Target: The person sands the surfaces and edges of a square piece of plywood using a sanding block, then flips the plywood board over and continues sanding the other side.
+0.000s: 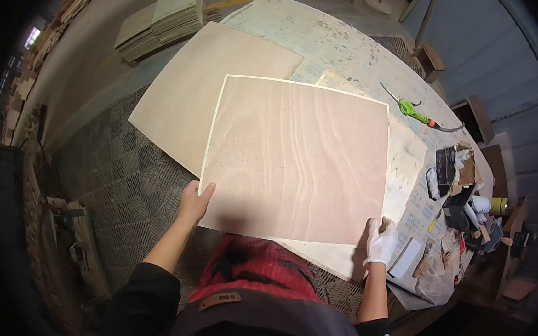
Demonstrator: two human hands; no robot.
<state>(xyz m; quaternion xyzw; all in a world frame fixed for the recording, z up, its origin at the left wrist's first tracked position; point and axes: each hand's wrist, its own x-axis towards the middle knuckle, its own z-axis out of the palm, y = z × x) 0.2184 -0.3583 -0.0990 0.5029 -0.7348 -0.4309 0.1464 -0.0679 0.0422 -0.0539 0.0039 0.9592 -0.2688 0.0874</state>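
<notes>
A plywood panel [293, 160] with pale edges lies before me, its grain running in wavy light lines. At its lower left edge, my bare left hand [195, 202] grips it, thumb on the upper face. My right hand [381, 241], in a white glove with uncovered fingertips, holds the lower right edge. Under the panel, toward the left, a second plywood sheet [180, 94] juts past the worktable's edge. Below the right side shows a paler wooden board [404, 164] with a jagged mark. The fingers beneath the panel are hidden.
A green air blow gun [413, 112] with a hose lies on the worktable [318, 29]. Along the right side sit an open box [463, 166], a clear plastic bag [435, 280] and a white block [405, 258]. Stacked boards [166, 22] stand on the floor beyond.
</notes>
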